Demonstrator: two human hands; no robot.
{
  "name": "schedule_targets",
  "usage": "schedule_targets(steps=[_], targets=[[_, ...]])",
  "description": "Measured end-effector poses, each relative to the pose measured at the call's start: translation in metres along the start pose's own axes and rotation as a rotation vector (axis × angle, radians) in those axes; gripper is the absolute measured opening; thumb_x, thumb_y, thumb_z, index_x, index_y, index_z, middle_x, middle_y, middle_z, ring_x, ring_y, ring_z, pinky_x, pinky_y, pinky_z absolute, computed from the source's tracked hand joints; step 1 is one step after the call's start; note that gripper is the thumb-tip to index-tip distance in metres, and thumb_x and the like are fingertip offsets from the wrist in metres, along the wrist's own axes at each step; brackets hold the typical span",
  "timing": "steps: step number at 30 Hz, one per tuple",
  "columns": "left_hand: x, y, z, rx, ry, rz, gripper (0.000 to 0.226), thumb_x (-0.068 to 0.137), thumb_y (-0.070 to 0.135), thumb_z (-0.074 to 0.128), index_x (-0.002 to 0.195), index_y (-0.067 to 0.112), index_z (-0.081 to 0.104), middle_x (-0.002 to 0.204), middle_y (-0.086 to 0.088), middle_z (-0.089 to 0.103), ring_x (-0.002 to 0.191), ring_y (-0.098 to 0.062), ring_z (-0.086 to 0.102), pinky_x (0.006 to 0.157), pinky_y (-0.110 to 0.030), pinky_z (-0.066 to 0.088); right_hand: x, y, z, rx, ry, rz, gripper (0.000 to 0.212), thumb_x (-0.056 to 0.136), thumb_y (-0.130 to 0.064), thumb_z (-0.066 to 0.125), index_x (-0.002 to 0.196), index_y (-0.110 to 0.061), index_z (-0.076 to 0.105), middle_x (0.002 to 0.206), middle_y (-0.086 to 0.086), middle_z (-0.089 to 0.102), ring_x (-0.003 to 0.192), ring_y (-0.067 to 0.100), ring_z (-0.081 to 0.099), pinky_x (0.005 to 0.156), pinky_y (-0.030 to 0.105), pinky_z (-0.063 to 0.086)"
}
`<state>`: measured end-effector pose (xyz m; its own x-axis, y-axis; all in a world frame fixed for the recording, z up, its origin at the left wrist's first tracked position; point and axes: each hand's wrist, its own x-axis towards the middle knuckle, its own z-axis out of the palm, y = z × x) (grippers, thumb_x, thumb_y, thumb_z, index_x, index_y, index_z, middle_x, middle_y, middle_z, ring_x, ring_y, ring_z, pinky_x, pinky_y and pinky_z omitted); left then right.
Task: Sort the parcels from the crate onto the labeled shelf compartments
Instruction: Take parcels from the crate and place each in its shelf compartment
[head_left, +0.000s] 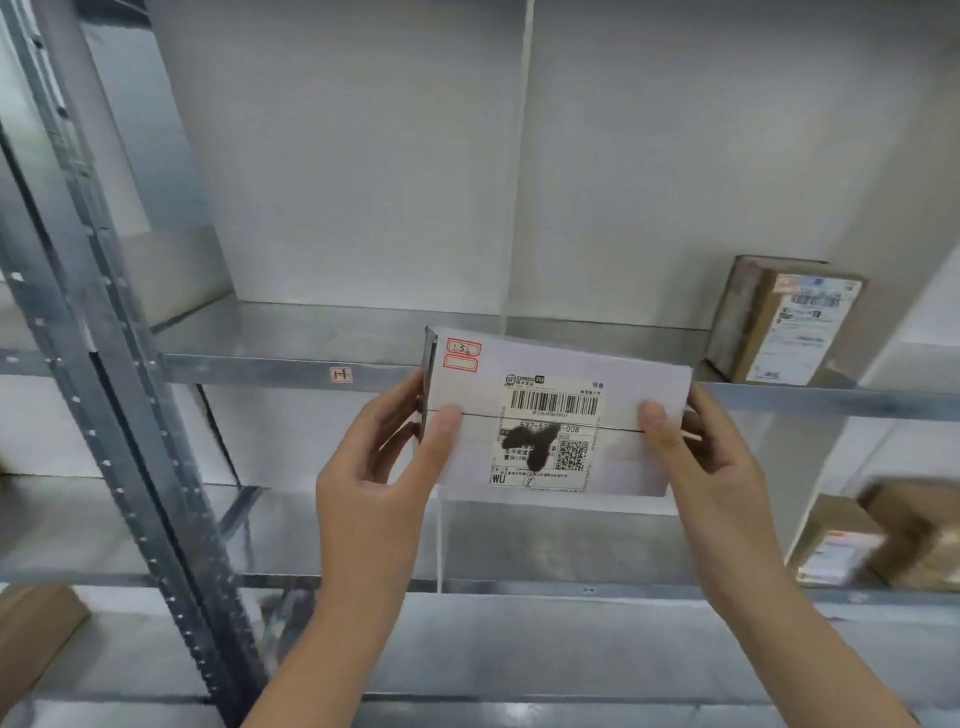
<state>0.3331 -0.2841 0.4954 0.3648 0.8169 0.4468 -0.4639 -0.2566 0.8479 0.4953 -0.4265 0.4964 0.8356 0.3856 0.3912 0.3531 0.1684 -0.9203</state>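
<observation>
A flat white parcel (566, 364) with a barcode label and a black scribble is held up in front of the upper metal shelf (291, 332), its far edge over the shelf's front lip. My left hand (379, 467) grips its left side, thumb on the face and fingers behind. My right hand (711, 457) grips the right side the same way. A small label (341, 374) reading "1-1" is stuck on the shelf's front edge, left of the parcel.
A brown cardboard parcel (784, 322) stands at the right end of the same shelf. Two brown boxes (883, 540) sit on the shelf below at right, another brown box (31, 634) at lower left. A perforated steel upright (104, 322) runs down the left.
</observation>
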Motion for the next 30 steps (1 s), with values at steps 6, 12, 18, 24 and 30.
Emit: schedule_targets(steps=[6, 12, 18, 24, 30], targets=[[-0.018, -0.035, 0.043, -0.117, -0.146, -0.143, 0.041, 0.076, 0.031, 0.072, 0.116, 0.022, 0.070, 0.111, 0.011, 0.074, 0.107, -0.007, 0.068, 0.090, -0.017, 0.053, -0.022, 0.012, -0.058, -0.115, 0.197, 0.049, 0.046, 0.077, -0.055, 0.068, 0.121, -0.043, 0.065, 0.110, -0.009, 0.071, 0.105, 0.011, 0.065, 0.087, 0.030, 0.050], [-0.062, -0.047, 0.098, -0.228, -0.286, -0.250, 0.040, 0.077, 0.027, 0.071, 0.116, 0.018, 0.070, 0.111, 0.011, 0.074, 0.109, -0.004, 0.066, 0.090, -0.015, 0.052, -0.049, 0.000, -0.130, -0.245, 0.339, 0.067, 0.042, 0.082, -0.048, 0.066, 0.124, -0.039, 0.064, 0.115, -0.012, 0.071, 0.106, 0.009, 0.065, 0.089, 0.028, 0.054], [-0.094, -0.040, 0.166, -0.245, -0.388, -0.250, 0.031, 0.083, 0.020, 0.072, 0.114, 0.023, 0.071, 0.111, 0.013, 0.073, 0.108, -0.002, 0.066, 0.088, -0.013, 0.051, -0.060, -0.012, -0.205, -0.257, 0.435, 0.052, 0.043, 0.083, -0.051, 0.066, 0.125, -0.043, 0.063, 0.114, -0.010, 0.071, 0.108, 0.014, 0.065, 0.093, 0.041, 0.055], [-0.137, -0.033, 0.244, -0.216, -0.431, -0.226, 0.031, 0.085, 0.019, 0.071, 0.115, 0.021, 0.070, 0.112, 0.012, 0.073, 0.109, -0.005, 0.067, 0.085, -0.014, 0.053, -0.056, -0.007, -0.297, -0.278, 0.452, 0.041, 0.046, 0.084, -0.056, 0.064, 0.129, -0.048, 0.057, 0.119, -0.011, 0.068, 0.110, 0.016, 0.063, 0.094, 0.044, 0.055], [-0.189, -0.022, 0.326, -0.204, -0.445, -0.180, 0.033, 0.082, 0.022, 0.071, 0.115, 0.021, 0.070, 0.109, 0.013, 0.074, 0.106, -0.003, 0.067, 0.078, -0.010, 0.053, -0.050, -0.010, -0.395, -0.231, 0.471, 0.028, 0.044, 0.087, -0.051, 0.063, 0.130, -0.044, 0.057, 0.121, -0.013, 0.066, 0.111, 0.012, 0.063, 0.093, 0.036, 0.055]])
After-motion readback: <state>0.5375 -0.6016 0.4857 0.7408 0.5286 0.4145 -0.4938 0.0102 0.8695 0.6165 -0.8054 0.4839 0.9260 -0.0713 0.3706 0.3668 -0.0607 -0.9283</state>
